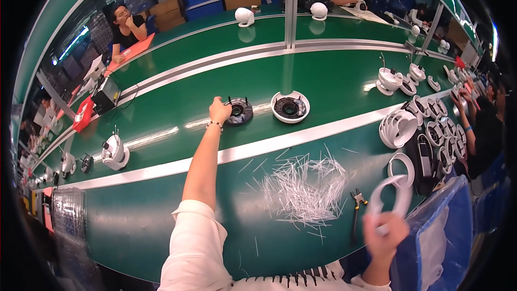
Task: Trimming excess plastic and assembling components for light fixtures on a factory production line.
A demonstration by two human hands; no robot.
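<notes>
- Head view: a heap of thin white strips (307,188) lies on the near green worktop (140,221).
- Beyond the heap, to its left, the left hand (219,111) touches the left rim of a black round base (240,113); I cannot tell whether the fingers pinch it.
- Right of the heap, the blurred right hand (386,234) grips a white oval ring (405,194) by its near end, long axis pointing away from the person.
- Beyond the heap, a white bowl-shaped shell (293,120) sits just right of the base; the left hand is nearer both, the ring well apart.
- Just right of the heap lie side cutters (357,200).
</notes>
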